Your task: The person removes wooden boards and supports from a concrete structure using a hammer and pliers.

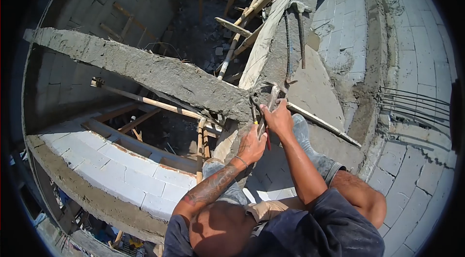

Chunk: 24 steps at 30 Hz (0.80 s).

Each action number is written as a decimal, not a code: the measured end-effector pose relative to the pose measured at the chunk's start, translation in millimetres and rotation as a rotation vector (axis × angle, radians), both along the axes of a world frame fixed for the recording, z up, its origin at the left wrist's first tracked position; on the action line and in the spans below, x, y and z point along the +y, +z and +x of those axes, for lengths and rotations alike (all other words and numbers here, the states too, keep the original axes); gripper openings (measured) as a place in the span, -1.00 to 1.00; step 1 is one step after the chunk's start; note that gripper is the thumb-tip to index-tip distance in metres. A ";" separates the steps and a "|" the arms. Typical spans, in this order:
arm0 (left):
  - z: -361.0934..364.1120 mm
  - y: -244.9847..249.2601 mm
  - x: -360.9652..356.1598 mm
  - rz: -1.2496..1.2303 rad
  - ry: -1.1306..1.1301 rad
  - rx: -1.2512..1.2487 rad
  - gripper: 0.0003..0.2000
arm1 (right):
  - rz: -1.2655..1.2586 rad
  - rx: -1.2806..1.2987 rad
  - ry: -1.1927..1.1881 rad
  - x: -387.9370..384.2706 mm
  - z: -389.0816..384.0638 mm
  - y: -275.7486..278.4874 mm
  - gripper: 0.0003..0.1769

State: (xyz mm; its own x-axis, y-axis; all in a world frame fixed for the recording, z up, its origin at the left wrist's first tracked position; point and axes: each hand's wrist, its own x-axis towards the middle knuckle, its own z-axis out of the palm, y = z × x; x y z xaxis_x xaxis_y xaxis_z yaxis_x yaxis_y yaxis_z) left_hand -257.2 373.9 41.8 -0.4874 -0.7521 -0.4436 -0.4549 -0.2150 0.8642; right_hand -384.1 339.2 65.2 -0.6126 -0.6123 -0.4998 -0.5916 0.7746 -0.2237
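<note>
My left hand [252, 145] is closed around the handles of a tool with some yellow and red on it, seemingly pliers [255, 116]. Close beside it, my right hand [279, 117] grips a pale, worn bar-like piece [274, 96] whose exact shape is unclear. Both hands are at the junction of the concrete beams, between my knees. Just beyond them, a dark rod [287, 49] runs along the beam top. A hammer [301, 29] lies to its right, its head away from me.
A rough concrete beam [145, 69] extends left, above deep openings with bamboo poles [155, 103] and timber. Block surfaces [426, 63] lie at right, where several thin bars [416, 104] stick out. A wooden strip [324, 125] lies near my right foot.
</note>
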 end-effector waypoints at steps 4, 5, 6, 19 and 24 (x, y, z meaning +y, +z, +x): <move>1.4 -11.2 6.9 -0.085 0.077 0.108 -0.65 | -0.363 -0.122 -0.072 7.0 5.9 -13.6 -0.50; 5.1 -21.1 0.2 -0.220 0.077 0.169 -0.66 | -0.425 -0.089 -0.047 2.3 6.2 -7.0 -0.55; 5.6 -26.5 -7.8 -0.356 0.077 0.232 -0.67 | -0.420 -0.090 -0.051 -2.4 1.0 -11.2 -0.55; -37.0 -34.3 -55.9 -0.627 0.128 -0.406 -0.62 | -0.233 0.317 0.184 -29.0 -22.7 -42.7 -0.53; -31.4 -21.1 -46.5 -0.620 0.222 -0.304 -0.61 | -0.578 0.360 0.294 -26.4 -23.1 -33.2 -0.54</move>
State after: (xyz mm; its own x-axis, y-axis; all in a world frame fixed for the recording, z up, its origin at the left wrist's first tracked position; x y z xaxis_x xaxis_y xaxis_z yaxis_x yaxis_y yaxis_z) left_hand -288.7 327.4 20.7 -0.2174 -0.9761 0.0050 -0.6969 0.1588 0.6994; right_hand -407.2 312.8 32.0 -0.4483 -0.8808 0.1523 -0.8699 0.3907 -0.3009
